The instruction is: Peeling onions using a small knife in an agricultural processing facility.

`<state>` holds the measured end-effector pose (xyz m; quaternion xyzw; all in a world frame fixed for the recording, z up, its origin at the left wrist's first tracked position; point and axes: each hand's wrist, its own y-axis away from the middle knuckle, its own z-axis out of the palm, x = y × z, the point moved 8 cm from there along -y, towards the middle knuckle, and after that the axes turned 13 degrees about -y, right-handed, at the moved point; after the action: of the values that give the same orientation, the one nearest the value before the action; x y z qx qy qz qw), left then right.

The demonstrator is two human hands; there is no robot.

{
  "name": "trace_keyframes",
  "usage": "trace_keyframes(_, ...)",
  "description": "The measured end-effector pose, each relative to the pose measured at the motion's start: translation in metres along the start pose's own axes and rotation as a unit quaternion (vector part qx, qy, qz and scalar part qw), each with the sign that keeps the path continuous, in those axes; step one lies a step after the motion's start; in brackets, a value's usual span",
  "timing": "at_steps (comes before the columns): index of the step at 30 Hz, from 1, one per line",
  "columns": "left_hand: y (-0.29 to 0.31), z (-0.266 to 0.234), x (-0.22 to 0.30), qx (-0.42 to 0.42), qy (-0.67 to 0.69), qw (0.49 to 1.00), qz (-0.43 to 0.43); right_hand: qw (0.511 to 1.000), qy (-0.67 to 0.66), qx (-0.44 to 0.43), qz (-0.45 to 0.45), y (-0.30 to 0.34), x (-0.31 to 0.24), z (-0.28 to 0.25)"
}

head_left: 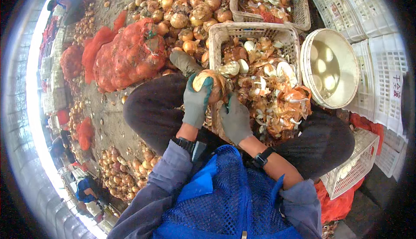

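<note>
The gloved left hand bends its fingers and thumb into a grip; the right hand (gloved in grey too) leans in just beside it, fingertips partly hidden. The left forearm and barer right forearm converge.

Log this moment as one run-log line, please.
left hand: holds onion | right hand: beside onion, contact unclear | crate: holds peelings | bucket: right of crate

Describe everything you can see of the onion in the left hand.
The onion looks round, with papery brown skin on its right side and a paler, smoother patch at upper left. The gloved left hand grips it by the crate's left side. Whether the nearby right hand touches it is unclear.
</note>
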<state>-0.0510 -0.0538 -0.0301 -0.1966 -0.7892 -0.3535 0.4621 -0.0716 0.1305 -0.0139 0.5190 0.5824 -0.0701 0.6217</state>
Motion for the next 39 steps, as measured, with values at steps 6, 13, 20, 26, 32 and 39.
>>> trace_keyframes(6,0.008,0.006,0.012,0.030,-0.139,0.987,0.070,0.998,0.054,0.033,0.013,-0.010,0.011,0.006)
trace_keyframes(13,0.011,0.009,0.027,0.012,-0.124,0.992,0.019,0.992,0.036,0.103,-0.055,-0.009,0.013,0.009)
trace_keyframes(20,-0.001,0.010,0.014,0.028,-0.107,0.991,0.079,0.968,0.072,0.202,-0.131,-0.025,0.030,0.021)
trace_keyframes(26,0.006,0.018,0.026,0.001,-0.084,0.994,0.071,0.989,0.036,0.116,-0.090,-0.051,0.060,0.030)
trace_keyframes(32,-0.014,-0.001,-0.004,-0.065,0.039,0.997,0.004,0.986,-0.015,0.160,0.033,-0.038,0.084,0.014)
trace_keyframes(39,0.002,-0.002,-0.007,-0.103,0.164,0.981,-0.004,0.976,-0.127,0.174,-0.033,-0.050,0.074,-0.025)
